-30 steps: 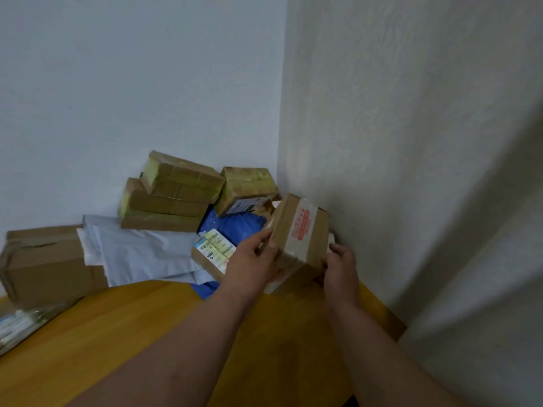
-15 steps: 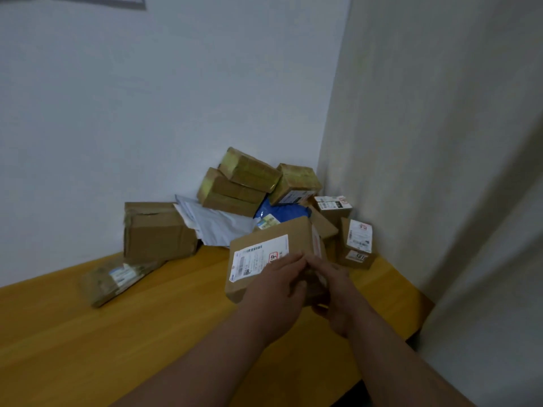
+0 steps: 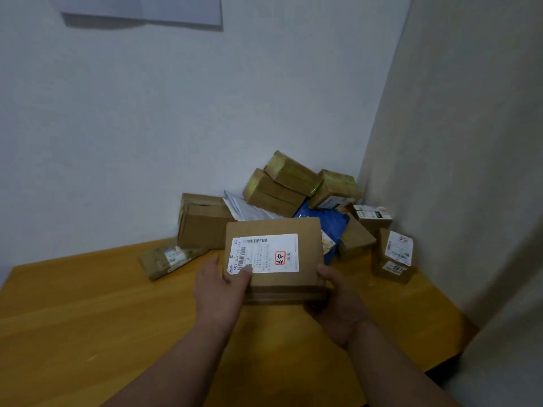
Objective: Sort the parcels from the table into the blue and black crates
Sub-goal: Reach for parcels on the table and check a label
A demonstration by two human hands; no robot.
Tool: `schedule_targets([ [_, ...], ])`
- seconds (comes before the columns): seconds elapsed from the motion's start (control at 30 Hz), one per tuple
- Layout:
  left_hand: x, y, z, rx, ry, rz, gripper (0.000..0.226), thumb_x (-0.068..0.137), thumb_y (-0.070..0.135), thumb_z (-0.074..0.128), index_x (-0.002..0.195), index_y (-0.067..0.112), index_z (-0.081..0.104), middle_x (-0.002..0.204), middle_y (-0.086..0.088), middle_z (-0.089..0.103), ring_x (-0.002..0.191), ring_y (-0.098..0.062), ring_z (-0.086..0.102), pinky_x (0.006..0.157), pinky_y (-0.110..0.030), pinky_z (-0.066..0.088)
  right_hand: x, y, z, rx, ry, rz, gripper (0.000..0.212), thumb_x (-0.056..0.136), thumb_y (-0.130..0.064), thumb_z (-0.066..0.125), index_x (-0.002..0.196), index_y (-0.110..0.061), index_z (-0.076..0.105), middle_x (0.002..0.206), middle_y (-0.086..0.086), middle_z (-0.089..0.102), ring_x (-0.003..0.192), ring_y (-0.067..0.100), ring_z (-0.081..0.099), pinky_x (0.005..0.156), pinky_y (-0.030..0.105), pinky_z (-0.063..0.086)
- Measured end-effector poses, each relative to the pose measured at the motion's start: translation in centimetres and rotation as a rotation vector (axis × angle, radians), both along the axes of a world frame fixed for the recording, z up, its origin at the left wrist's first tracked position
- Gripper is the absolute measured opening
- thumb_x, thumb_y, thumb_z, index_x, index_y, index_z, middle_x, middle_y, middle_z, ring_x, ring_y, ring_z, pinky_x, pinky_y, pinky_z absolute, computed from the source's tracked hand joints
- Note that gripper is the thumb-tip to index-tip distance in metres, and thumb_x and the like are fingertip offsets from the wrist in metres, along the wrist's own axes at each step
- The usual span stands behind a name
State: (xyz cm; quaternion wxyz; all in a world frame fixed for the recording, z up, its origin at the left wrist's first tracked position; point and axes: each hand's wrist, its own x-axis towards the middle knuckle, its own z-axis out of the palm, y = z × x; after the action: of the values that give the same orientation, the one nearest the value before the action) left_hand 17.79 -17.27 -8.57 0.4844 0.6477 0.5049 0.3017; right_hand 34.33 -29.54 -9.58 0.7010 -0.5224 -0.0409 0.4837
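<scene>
A flat brown cardboard parcel (image 3: 305,230) with a white shipping label facing me is held above the wooden table (image 3: 88,318). My left hand (image 3: 219,292) grips its left edge, thumb on the label. Its right lower corner rests in my right hand (image 3: 335,304). Behind it, a pile of parcels fills the table's far corner: tape-wrapped boxes (image 3: 282,183), a blue bag (image 3: 326,221), a white mailer (image 3: 244,207). No crate is in view.
A larger brown box (image 3: 202,221) and a flat wrapped packet (image 3: 167,257) lie left of the pile. Small labelled boxes (image 3: 393,254) stand at the right by the wall. The table's right edge drops off near the wall corner.
The parcel has been lifted out of the pile, pulled toward me and turned so its label faces up. My view has pulled back, showing more table.
</scene>
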Motion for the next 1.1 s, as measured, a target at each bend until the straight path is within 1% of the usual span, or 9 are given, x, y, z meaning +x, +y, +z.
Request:
schedule_targets([
  [0.07,-0.3,-0.2,0.3,-0.409,-0.260,-0.017,0.055,0.087,0.044,0.067,0.135,0.027,0.047,0.120,0.006,0.060,0.102,-0.011,0.056,0.090,-0.039,0.048,-0.1,0.0,-0.2,0.000,0.014,0.034,0.072,0.069,-0.032,0.068,0.138,-0.018,0.050,0.134,0.011,0.058,0.111,0.029,0.058,0.081,0.041,0.048],
  [0.13,-0.4,-0.4,0.1,-0.574,-0.334,-0.011,0.035,0.091,0.043,0.062,0.123,0.032,0.056,0.111,0.005,0.064,0.100,-0.016,0.058,0.087,-0.046,0.053,0.1,-0.3,-0.6,-0.018,0.037,0.076,0.074,0.066,-0.033,0.068,0.137,-0.021,0.051,0.136,0.008,0.057,0.114,0.027,0.057,0.083,0.041,0.046],
  [0.2,-0.4,-0.6,-0.3,-0.579,-0.370,0.019,0.020,0.096,0.040,0.054,0.113,0.032,0.062,0.109,0.001,0.067,0.102,-0.020,0.060,0.082,-0.047,0.057,0.5,-1.0,-1.1,-0.045,0.039,0.143,0.076,0.067,-0.032,0.067,0.140,-0.027,0.047,0.141,0.005,0.052,0.123,0.027,0.052,0.093,0.044,0.038],
  [0.4,-0.1,-1.5,-0.1,-0.424,-0.383,0.077,0.022,0.100,0.035,0.048,0.113,0.027,0.064,0.106,-0.002,0.068,0.101,-0.018,0.060,0.076,-0.034,0.056,1.8,-2.5,-1.3,-0.136,-0.056,0.319,0.090,0.048,-0.030,0.080,0.134,-0.027,0.052,0.133,0.003,0.058,0.120,0.026,0.051,0.102,0.046,0.026],
  [0.5,-0.5,-1.4,0.1,-0.360,-0.336,0.067,0.024,0.100,0.035,0.049,0.115,0.024,0.065,0.104,-0.001,0.070,0.100,-0.017,0.062,0.078,-0.032,0.055,1.7,-2.3,-1.4,-0.128,-0.088,0.316,0.085,0.057,-0.036,0.084,0.135,-0.029,0.051,0.129,0.002,0.061,0.118,0.028,0.055,0.112,0.052,0.027],
  [0.7,-3.7,-0.9,0.6,-0.258,-0.294,0.080,0.019,0.099,0.033,0.051,0.099,0.030,0.070,0.093,0.004,0.073,0.090,-0.013,0.067,0.067,-0.025,0.055,0.4,-0.9,-1.6,-0.097,-0.036,0.239,0.102,0.065,-0.032,0.082,0.150,-0.036,0.025,0.135,0.010,0.054,0.113,0.039,0.059,0.100,0.062,0.044],
  [0.77,-5.3,-0.7,0.5,-0.235,-0.334,0.139,0.020,0.098,0.032,0.053,0.112,0.031,0.068,0.105,0.003,0.072,0.094,-0.011,0.066,0.077,-0.031,0.057,-1.1,-0.4,-1.7,-0.093,0.018,0.319,0.096,0.066,-0.028,0.082,0.148,-0.034,0.032,0.133,0.014,0.055,0.112,0.042,0.060,0.096,0.063,0.046],
  [0.9,-9.9,0.4,0.1,-0.307,-0.457,0.318,0.067,0.093,0.031,0.062,0.150,0.026,0.026,0.146,0.001,0.042,0.107,-0.014,0.056,0.103,-0.042,0.046,-5.8,1.5,-2.1,-0.092,0.072,0.451,0.063,0.071,-0.028,0.080,0.129,-0.024,0.056,0.130,0.019,0.055,0.110,0.046,0.061,0.091,0.062,0.050],
  [1.1,-20.5,2.3,-1.1,-0.490,-0.367,0.312,0.072,0.084,0.041,0.072,0.141,0.018,0.035,0.130,-0.003,0.050,0.106,-0.017,0.053,0.098,-0.040,0.048,-17.1,6.7,-2.2,-0.108,0.066,0.446,0.058,0.066,-0.036,0.079,0.121,-0.025,0.062,0.126,0.012,0.061,0.115,0.038,0.058,0.083,0.046,0.057],
])
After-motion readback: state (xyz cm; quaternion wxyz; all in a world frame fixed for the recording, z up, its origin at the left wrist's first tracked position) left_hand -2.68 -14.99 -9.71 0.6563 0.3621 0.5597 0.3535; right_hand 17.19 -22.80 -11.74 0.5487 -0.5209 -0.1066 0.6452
